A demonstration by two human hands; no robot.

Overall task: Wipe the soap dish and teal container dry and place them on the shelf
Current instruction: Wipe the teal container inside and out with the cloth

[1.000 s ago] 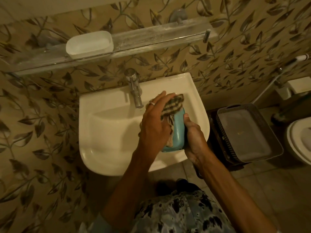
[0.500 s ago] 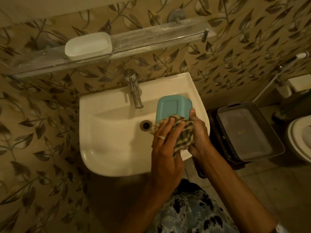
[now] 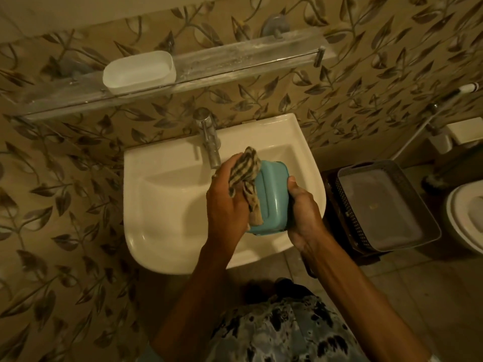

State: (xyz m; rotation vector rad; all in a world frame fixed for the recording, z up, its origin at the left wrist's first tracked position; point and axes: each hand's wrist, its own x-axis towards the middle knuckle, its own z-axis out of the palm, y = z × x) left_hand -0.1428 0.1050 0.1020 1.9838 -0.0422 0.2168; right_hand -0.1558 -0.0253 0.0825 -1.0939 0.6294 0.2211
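Observation:
Over the right half of the white sink (image 3: 167, 210) I hold the teal container (image 3: 271, 199) with its ridged side up. My right hand (image 3: 304, 212) grips its right edge. My left hand (image 3: 226, 202) holds a striped cloth (image 3: 244, 176) bunched against the container's left side and top corner. The white soap dish (image 3: 138, 71) stands on the glass shelf (image 3: 235, 64) above the sink, towards the shelf's left end.
A chrome tap (image 3: 209, 138) rises at the back of the sink, just left of the cloth. A dark mesh basket (image 3: 350, 218) with a grey tray in it sits on the floor at the right. A toilet (image 3: 465, 212) is at the far right edge.
The container has turned from standing up behind the cloth to lying with its ridged side up. My left hand has moved the cloth from the lower edge up to the top left.

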